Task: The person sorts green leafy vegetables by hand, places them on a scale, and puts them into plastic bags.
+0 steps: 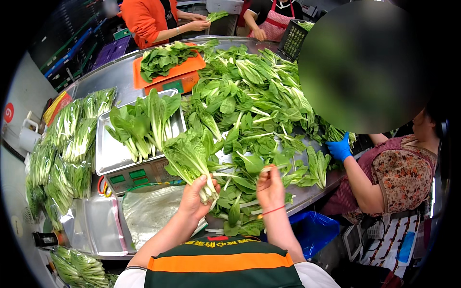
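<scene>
My left hand (201,194) is closed around the white stems of a bunch of leafy greens (187,156), its leaves pointing up and left. To the right, my right hand (271,185) pinches a pale stem (273,167) between thumb and fingers, just over the loose greens on the metal table. A large heap of leafy greens (248,90) spreads beyond both hands. Left of the held bunch, more greens (140,126) lie in a metal tray (108,158) on a digital scale (146,175).
Bagged greens (77,140) line the left side, near clear plastic bags (104,223). An orange scale tray (138,73) with greens stands at the back. Co-workers stand across the table; one at the right wears a blue glove (339,148). A blue plastic bag (312,230) hangs below the near edge.
</scene>
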Motion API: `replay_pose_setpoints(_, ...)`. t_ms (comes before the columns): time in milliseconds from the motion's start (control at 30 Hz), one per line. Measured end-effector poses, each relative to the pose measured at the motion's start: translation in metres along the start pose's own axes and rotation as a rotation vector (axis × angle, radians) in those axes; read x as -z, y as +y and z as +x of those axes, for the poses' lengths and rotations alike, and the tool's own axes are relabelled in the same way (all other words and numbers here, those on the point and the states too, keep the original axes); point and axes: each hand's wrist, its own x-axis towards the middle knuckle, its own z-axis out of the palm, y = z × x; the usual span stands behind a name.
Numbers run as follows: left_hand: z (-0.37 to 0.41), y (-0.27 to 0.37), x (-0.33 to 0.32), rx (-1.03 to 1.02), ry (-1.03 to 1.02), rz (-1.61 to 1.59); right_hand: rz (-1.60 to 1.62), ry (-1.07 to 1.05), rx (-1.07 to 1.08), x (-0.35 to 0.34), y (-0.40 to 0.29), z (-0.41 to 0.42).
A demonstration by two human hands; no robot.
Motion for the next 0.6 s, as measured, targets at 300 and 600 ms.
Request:
replay_pose_setpoints(300,-0.013,-0.021,0.007,-0.602,-0.234,1.86,-1.04,-0.412,0.292,-0.02,0.05,-0.039)
replay_pose_setpoints(600,-0.02,0.075,0.007,-0.949,0.135,1.656,-0.909,-0.582,0.376,-0.14,0.052,0.045)
